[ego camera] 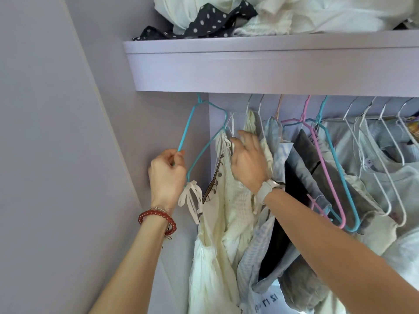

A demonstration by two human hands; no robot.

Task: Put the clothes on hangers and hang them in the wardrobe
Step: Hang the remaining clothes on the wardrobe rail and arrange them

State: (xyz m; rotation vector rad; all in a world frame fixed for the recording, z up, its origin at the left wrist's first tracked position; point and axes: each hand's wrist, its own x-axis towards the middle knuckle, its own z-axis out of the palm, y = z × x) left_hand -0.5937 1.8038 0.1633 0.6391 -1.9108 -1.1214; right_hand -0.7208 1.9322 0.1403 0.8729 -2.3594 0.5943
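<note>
The cream strappy cotton dress [210, 241] hung at six o'clock from the teal wire hanger [196, 141]; its tied strap could have slipped off the tilted arm. The left hand [166, 173] pinched that arm. The right hand [248, 162], fingers loosely curled, pressed neighbouring pale garments [260, 143] toward three o'clock.

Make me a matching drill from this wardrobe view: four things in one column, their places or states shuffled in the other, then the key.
Things
1. left hand
2. right hand
3. polka-dot garment
4. pink hanger

Places or states
A. lies on the shelf above the hanging clothes
B. hangs among the clothes, beside a blue hanger
C. grips the leftmost blue hanger
D. reaches into the cream garments

Pairs: 1-C, 2-D, 3-A, 4-B
</note>
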